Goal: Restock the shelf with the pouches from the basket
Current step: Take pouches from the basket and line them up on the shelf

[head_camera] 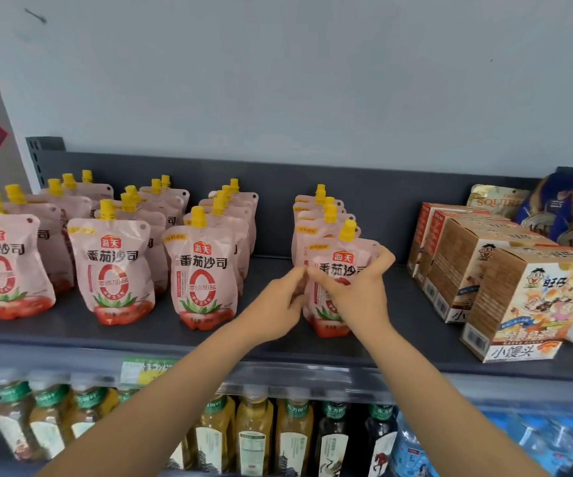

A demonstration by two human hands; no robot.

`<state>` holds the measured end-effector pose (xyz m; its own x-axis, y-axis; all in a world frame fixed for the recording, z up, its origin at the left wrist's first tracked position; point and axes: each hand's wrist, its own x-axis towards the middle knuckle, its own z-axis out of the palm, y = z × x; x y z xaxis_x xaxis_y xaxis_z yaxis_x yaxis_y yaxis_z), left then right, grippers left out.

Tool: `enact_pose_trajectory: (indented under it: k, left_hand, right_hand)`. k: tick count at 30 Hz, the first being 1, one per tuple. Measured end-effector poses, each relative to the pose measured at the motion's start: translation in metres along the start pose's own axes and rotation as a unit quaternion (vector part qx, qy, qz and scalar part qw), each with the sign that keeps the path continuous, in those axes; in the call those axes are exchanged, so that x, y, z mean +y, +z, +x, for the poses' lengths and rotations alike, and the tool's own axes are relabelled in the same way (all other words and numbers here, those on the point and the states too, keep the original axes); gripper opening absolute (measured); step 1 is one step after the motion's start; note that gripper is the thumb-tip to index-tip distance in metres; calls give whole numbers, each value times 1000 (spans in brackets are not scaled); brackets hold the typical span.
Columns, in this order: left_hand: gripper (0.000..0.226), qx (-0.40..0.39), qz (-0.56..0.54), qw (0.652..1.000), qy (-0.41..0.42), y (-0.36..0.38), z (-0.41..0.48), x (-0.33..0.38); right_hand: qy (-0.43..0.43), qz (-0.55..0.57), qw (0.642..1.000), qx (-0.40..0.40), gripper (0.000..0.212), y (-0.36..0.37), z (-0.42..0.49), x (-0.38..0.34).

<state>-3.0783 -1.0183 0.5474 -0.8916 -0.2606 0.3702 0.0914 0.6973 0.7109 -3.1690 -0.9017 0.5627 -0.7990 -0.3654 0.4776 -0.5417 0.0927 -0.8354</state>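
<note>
The left hand [280, 304] pinches one edge of the front pouch [342, 259] and the right hand [359, 290] curls round the other, standing it upright on the shelf [140, 333] near the boxes [467, 256] (probably to square it with its row).

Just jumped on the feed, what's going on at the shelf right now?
A person holds the front pouch of the rightmost row with both hands. The left hand pinches its left edge and the right hand grips its right side. The pouch stands upright on the dark shelf, beside the snack boxes. Three other pouch rows stand to its left. The basket is not in view.
</note>
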Motion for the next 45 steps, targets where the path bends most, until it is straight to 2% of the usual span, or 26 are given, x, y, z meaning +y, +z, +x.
enact_pose_trajectory:
  k: [3,7,10,12,14,16,18,20,23,25,28,30,33,39,45]
  left_hand:
    - [42,18,26,999,-8,-8,0,-5]
    - [39,35,44,998,-6,-7,-2,-7]
    - [38,30,42,999,0,-8,-4,-11]
    - [40,24,21,999,-16,-11,-1,-11]
    - [40,60,-18,997,-32,-14,1,-8]
    - [37,141,-51,987,-47,-15,7,-4]
    - [40,192,-62,976,-84,-15,18,-3]
    - [45,186,-115,964,-154,-13,32,-3]
    - [47,158,-225,930,-245,-5,46,10]
    - [50,127,-272,920,-252,0,49,18]
    - [52,117,-371,884,-259,5,54,19]
    - [51,116,-408,869,-253,7,57,11]
    - [48,105,-419,868,-245,6,57,3]
    - [46,113,-432,860,-245,2,57,-3]
    - [46,126,-433,858,-246,0,55,-8]
  right_hand:
    - [-17,10,1000,-14,69,8,9,-8]
    - [-30,29,998,-38,67,7,10,-4]
    - [1,72,994,-80,58,0,3,11]
    - [32,100,990,-99,45,-7,-2,19]
    - [44,112,989,-84,33,-12,-5,23]
    - [49,123,990,-49,48,-16,-3,26]
    - [70,133,988,-45,79,-18,4,25]
    - [110,153,980,-70,99,-17,14,22]
    - [161,185,964,-104,113,-8,29,19]
    - [189,233,943,-144,112,0,35,19]
    - [194,279,922,-187,75,11,36,15]
    - [202,294,915,-191,70,16,39,21]
    - [191,313,908,-202,71,20,39,22]
    - [183,299,913,-208,100,28,37,18]
    - [176,293,914,-219,98,33,36,17]
